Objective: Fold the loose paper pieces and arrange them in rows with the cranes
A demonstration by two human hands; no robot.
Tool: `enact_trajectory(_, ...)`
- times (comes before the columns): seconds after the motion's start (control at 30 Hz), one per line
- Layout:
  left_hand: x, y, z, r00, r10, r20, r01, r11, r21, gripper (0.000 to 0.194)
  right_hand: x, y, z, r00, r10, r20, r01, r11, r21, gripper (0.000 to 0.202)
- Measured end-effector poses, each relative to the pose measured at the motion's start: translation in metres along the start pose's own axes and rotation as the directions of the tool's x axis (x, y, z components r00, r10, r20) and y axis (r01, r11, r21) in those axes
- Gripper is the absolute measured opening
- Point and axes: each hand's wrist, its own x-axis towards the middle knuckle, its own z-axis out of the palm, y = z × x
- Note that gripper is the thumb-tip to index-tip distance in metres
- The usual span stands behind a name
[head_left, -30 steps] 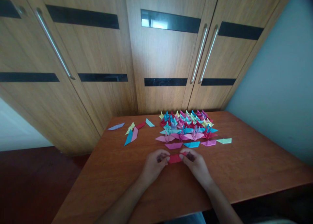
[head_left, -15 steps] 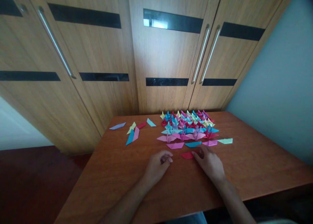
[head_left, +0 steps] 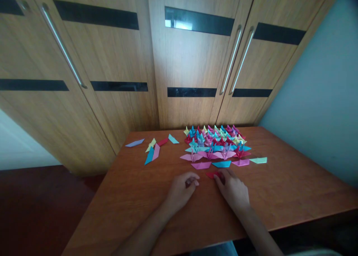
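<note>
Here, going from the left, a few flat folded paper strips (head_left: 152,151) lay loose at the far left of the tabletop (head_left: 293,189), well apart from the hands. Nearer the middle, the left hand (head_left: 181,190) rested on the wood with its fingers (head_left: 192,181) curled loosely together; whether they pinched anything could not be told, though a dark spot showed under them. Just beside it, the right hand (head_left: 233,189) lay flat, its fingers (head_left: 219,177) pressed down on a small red folded paper (head_left: 211,174), not clamped round it. That red piece sat on the tabletop just in front of the nearest row of flat pink and blue folds (head_left: 220,164), with the crowd of finished paper cranes (head_left: 214,140) behind.

The step in hand looked like pressing or setting down a half-folded red piece. The next move would call for a light pinch at its free tip, since the sheet lay flat against the wood.

Its long axis ran left to right, roughly parallel to the near edge, with the visible pointed end facing left toward the other hand.
</note>
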Motion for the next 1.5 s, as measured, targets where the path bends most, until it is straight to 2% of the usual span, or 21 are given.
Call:
enact_trajectory(0.23, 0.000, -0.002, 0.000, 0.999, 0.035, 0.001, -0.035, 0.999, 0.007, 0.025, 0.008, -0.005, 0.001, 1.000, 0.004, 0.009, -0.003, 0.999, -0.041, 0.028)
enact_trajectory(0.5, 0.000, -0.005, 0.001, 0.999, 0.035, -0.002, -0.035, 0.999, -0.010, 0.025, 0.010, -0.004, 0.007, 0.999, -0.022, -0.047, 0.022, 1.000, -0.012, 0.026)
enact_trajectory(0.67, -0.001, -0.004, -0.001, 0.999, 0.041, 0.000, -0.041, 0.999, 0.002, 0.026, 0.008, -0.005, 0.006, 0.991, -0.040, -0.128, 0.048, 0.997, 0.059, 0.024)
enact_trajectory(0.77, 0.000, -0.004, 0.000, 0.999, 0.039, -0.001, -0.039, 0.999, -0.011, 0.025, 0.004, -0.010, 0.007, 0.980, -0.125, -0.154, 0.149, 0.976, 0.158, 0.022)
enact_trajectory(0.9, 0.004, -0.006, -0.006, 0.999, 0.021, -0.030, -0.022, 0.999, -0.040, 0.022, -0.001, -0.018, 0.016, 0.945, -0.302, -0.124, 0.325, 0.907, 0.268, 0.022)
enact_trajectory(1.0, 0.010, -0.008, -0.029, 0.991, 0.031, -0.133, -0.025, 0.998, 0.053, 0.020, -0.004, -0.021, 0.019, 0.924, -0.374, -0.086, 0.382, 0.879, 0.284, 0.022)
enact_trajectory(1.1, 0.017, -0.011, -0.069, 0.959, 0.061, -0.277, 0.028, 0.952, 0.306, 0.021, -0.006, -0.022, 0.016, 0.919, -0.390, -0.056, 0.388, 0.870, 0.303, 0.021)
enact_trajectory(1.2, 0.022, -0.018, -0.112, 0.915, 0.067, -0.398, 0.198, 0.784, 0.588, 0.023, -0.007, -0.023, 0.013, 0.921, -0.386, -0.041, 0.378, 0.867, 0.326, 0.020)
enact_trajectory(1.27, 0.024, -0.024, -0.134, 0.880, 0.038, -0.474, 0.323, 0.683, 0.655, 0.028, -0.006, -0.023, 0.011, 0.923, -0.383, -0.029, 0.371, 0.868, 0.331, 0.020)
enact_trajectory(1.37, 0.024, -0.035, -0.153, 0.840, -0.023, -0.543, 0.447, 0.596, 0.667, 0.033, -0.006, -0.023, 0.011, 0.927, -0.376, -0.002, 0.355, 0.873, 0.334, 0.020)
enact_trajectory(1.5, 0.022, -0.048, -0.157, 0.878, 0.015, -0.479, 0.384, 0.575, 0.723, 0.039, -0.006, -0.024, 0.011, 0.931, -0.364, 0.025, 0.334, 0.879, 0.341, 0.021)
